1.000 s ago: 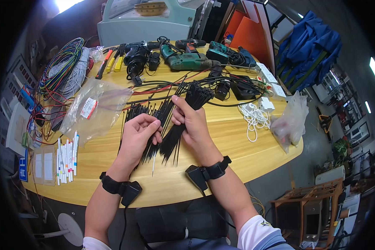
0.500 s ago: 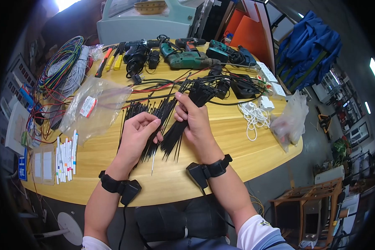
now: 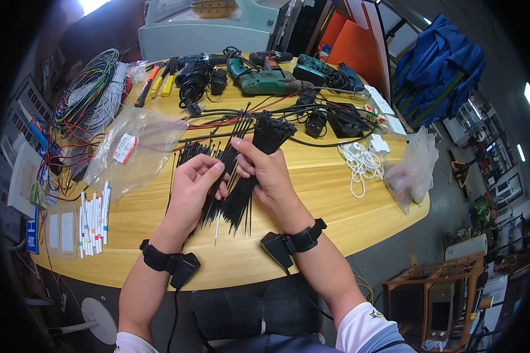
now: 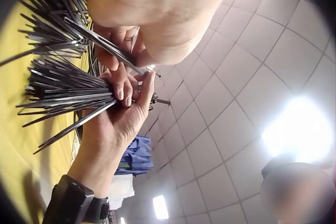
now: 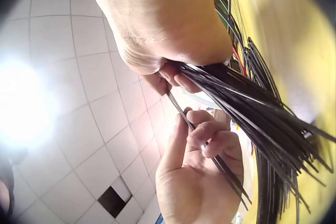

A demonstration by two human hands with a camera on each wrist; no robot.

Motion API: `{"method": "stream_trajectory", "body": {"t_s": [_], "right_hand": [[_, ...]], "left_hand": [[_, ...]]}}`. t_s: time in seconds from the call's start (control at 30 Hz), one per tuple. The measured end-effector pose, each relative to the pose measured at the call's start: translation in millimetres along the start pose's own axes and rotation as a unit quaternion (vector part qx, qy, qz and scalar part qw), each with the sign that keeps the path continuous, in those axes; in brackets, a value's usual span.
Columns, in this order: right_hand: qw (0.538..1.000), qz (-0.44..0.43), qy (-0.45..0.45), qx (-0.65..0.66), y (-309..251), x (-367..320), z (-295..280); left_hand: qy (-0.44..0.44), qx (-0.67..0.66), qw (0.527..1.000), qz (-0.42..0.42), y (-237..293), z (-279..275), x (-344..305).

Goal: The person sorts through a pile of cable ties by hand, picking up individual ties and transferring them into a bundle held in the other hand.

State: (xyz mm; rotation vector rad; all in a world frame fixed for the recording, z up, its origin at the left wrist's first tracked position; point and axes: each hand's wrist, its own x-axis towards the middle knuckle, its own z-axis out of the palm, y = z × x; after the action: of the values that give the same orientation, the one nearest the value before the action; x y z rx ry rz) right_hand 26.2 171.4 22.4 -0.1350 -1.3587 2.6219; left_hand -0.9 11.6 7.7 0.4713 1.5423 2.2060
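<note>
The right hand (image 3: 270,177) grips a thick bundle of black cable ties (image 3: 239,198), their heads fanned above the fist and their tails pointing down. Close beside it, the left hand (image 3: 191,191) pinches a few ties between thumb and fingers. In the right wrist view those thin ties (image 5: 223,167) run from the left hand (image 5: 201,182) up to the right hand's fingertips. More loose ties (image 3: 189,154) lie on the table behind the left hand. The left wrist view shows the right hand (image 4: 116,124) curled round the bundle (image 4: 71,94).
Power drills (image 3: 269,82), yellow-handled tools (image 3: 168,86) and black cables lie across the back of the table (image 3: 312,194). At left are coiled wires (image 3: 88,97), a clear plastic bag (image 3: 132,154) and markers (image 3: 94,220); at right, a white bead chain (image 3: 360,166) and a bagged item (image 3: 411,173).
The right hand and its bundle have shifted slightly left, towards the left hand, and the bundle's heads have moved with them. The left hand has hardly moved.
</note>
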Motion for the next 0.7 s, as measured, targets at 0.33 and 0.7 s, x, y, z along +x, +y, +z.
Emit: {"method": "stream_trajectory", "body": {"t_s": [0.33,0.7], "right_hand": [[1.0,0.007,-0.004,0.009,2.2,-1.7,2.8],[0.999,-0.01,0.028,0.04,-2.0,3.8,-7.3]], "left_hand": [[0.008,-0.002,1.0,-0.004,1.3,0.8,-0.4],[-0.015,0.027,0.999,-0.009,0.7,1.5,-0.6]]}}
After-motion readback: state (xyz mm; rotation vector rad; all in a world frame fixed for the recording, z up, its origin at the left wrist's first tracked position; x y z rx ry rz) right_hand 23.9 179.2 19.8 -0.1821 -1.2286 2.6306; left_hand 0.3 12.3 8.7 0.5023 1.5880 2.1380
